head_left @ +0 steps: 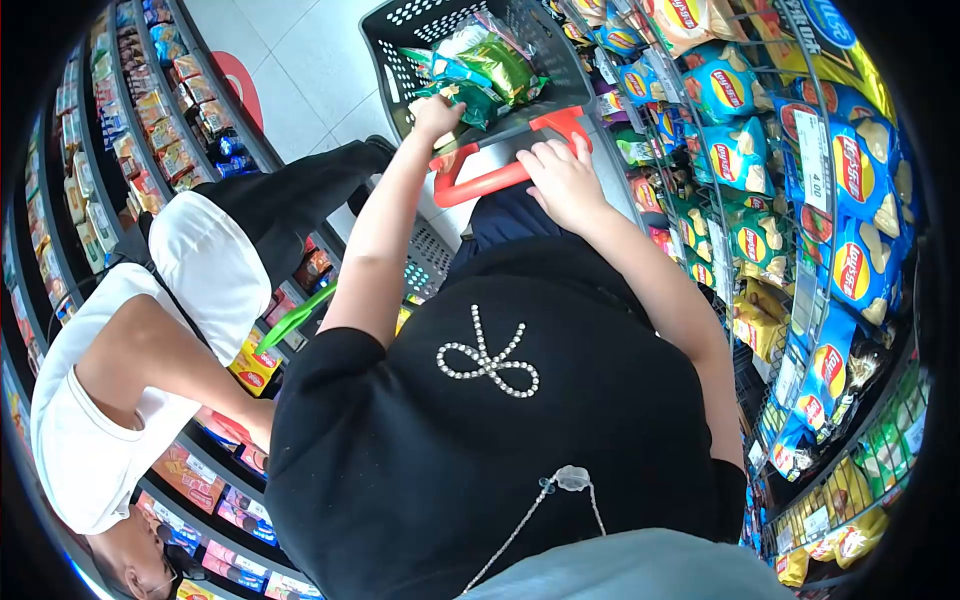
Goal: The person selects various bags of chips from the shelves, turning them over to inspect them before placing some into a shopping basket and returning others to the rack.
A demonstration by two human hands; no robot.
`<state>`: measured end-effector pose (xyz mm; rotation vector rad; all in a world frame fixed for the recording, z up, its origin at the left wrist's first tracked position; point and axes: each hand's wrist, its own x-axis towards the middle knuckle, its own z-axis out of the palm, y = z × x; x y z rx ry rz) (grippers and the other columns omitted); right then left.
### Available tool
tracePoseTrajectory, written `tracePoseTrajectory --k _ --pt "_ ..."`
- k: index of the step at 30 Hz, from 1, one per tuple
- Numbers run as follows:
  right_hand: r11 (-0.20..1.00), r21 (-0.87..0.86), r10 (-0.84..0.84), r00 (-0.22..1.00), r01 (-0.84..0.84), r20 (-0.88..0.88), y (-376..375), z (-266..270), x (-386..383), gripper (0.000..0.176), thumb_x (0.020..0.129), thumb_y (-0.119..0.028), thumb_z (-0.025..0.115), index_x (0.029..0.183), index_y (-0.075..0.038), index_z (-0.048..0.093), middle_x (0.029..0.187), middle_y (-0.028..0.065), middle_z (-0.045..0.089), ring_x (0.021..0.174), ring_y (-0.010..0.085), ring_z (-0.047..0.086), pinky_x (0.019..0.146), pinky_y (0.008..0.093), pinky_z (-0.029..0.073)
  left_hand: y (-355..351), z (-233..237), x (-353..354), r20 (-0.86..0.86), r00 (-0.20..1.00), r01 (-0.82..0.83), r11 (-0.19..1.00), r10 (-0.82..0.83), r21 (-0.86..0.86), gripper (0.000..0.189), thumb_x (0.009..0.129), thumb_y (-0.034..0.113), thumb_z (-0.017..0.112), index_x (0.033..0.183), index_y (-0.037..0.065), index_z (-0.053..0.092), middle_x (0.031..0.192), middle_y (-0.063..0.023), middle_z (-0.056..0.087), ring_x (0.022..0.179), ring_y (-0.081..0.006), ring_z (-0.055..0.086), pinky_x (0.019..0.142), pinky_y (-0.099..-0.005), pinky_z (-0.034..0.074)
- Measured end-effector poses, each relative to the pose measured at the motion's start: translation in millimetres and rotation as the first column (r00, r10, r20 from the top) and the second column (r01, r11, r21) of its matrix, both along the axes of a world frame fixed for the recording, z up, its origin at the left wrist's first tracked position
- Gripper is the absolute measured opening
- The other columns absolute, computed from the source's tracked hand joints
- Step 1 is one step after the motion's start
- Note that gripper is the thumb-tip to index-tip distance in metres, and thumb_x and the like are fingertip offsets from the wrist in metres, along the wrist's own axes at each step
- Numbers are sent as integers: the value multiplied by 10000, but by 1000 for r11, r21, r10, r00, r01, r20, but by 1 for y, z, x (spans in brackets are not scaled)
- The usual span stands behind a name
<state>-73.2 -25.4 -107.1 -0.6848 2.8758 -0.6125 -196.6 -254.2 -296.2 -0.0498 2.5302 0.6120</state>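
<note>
My left hand [437, 116] reaches over the near left rim of a dark grey shopping basket [385, 60]. Its fingers are closed at the edge of a dark green snack bag [478, 105] inside; the exact grip is partly hidden. Beside that bag lie a bright green snack bag [500, 68] and other shiny packets. My right hand [568, 180] lies over the right part of the basket's red handle [485, 187], fingers curled onto it.
Racks of blue, green and red chip bags [735, 155] stand close on my right. Shelves of small packets [150, 105] line the left. A person in a white top [90, 380] is close on my left, near a green handle [295, 320]. Tiled floor [310, 75] shows ahead.
</note>
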Motion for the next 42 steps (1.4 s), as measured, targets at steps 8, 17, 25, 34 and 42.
tracePoseTrajectory --k 8,17,25,34,42 --pt "999 -35 -1 988 6 156 4 6 -1 505 627 -174 685 1087 -104 491 1016 36 488 1045 198 430 971 464 216 32 -71 5 605 610 -624 781 511 -31 652 703 471 625 1107 -23 493 1119 -193 515 939 -287 557 746 -375 469" --pt "986 -112 -92 969 121 231 0 6 1 528 603 -131 690 1092 -142 493 1073 33 485 1058 220 432 983 458 203 24 -123 4 636 365 -818 560 680 -130 371 760 360 622 949 53 532 892 -93 555 783 -228 557 651 -362 482" --pt "982 -113 -125 974 148 187 -3 4 0 476 592 -156 698 1036 -131 526 1027 11 502 1044 181 434 974 450 204 17 -143 -8 565 544 -783 618 621 74 191 778 166 546 887 9 534 703 -119 578 544 -231 567 460 -348 475" --pt "485 -655 -186 800 579 571 10 10 -6 608 642 -229 716 1163 -81 441 1135 101 490 1107 268 421 961 376 292 32 22 -28 -67 926 -315 856 373 410 204 745 151 528 629 -9 479 544 -87 511 485 -153 497 484 -301 394" --pt "859 -255 -486 863 444 -137 34 115 -9 777 543 -183 748 1238 -159 402 1277 98 366 1148 313 365 941 433 321 95 235 20 1 954 -135 427 299 894 253 795 66 510 580 62 377 528 40 381 521 -33 332 453 -215 293"
